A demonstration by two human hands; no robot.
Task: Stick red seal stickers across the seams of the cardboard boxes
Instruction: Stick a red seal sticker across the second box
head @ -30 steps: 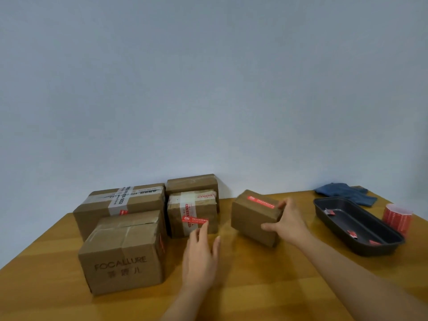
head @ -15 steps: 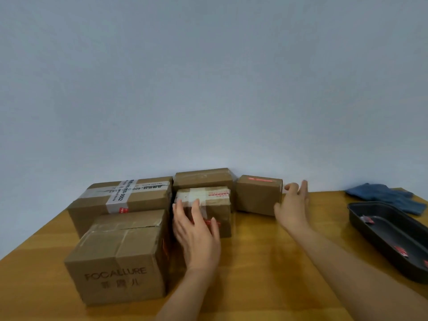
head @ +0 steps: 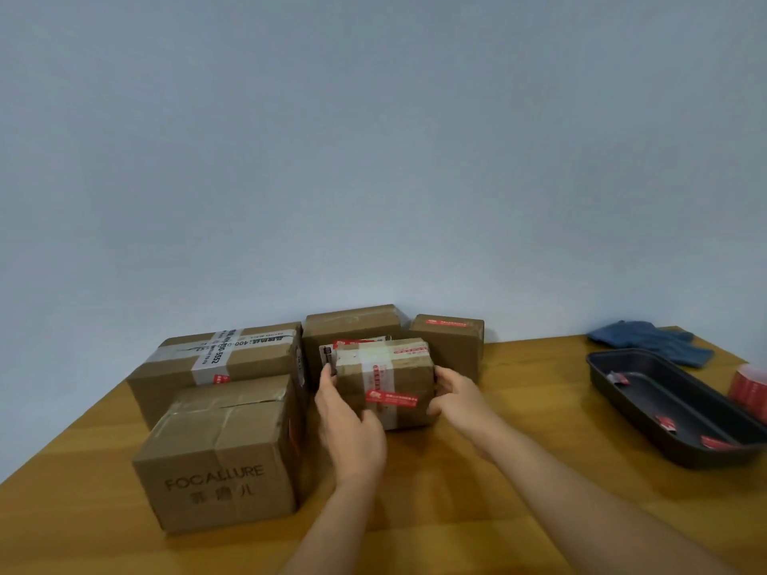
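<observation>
1. Both hands held one small taped box [head: 384, 381] in the middle of the wooden table [head: 519, 408].
2. The left hand [head: 348, 425] gripped the box's left side, with its fingers curled round the edge.
3. The right hand [head: 458, 394] gripped the box's right side, fingers wrapped round that end.
4. A red seal sticker [head: 391, 399] lay across the front of that box, and pale tape ran over its top.
5. A box with FOCALLURE printed on it [head: 220, 462] sat near the left, close to the person.
6. Behind it sat a long box with white tape [head: 220, 359].
7. A plain box [head: 352, 325] stood by the wall, just behind the held box.
8. Beside that, to the right, stood a little box with a red sticker on top [head: 448, 338].
9. A black tray [head: 672, 408] sat well off to the right, with small red scraps inside.
10. A red sticker roll [head: 749, 388] stood at the tray's far right side.
11. A blue cloth [head: 651, 340] lay behind the tray.
</observation>
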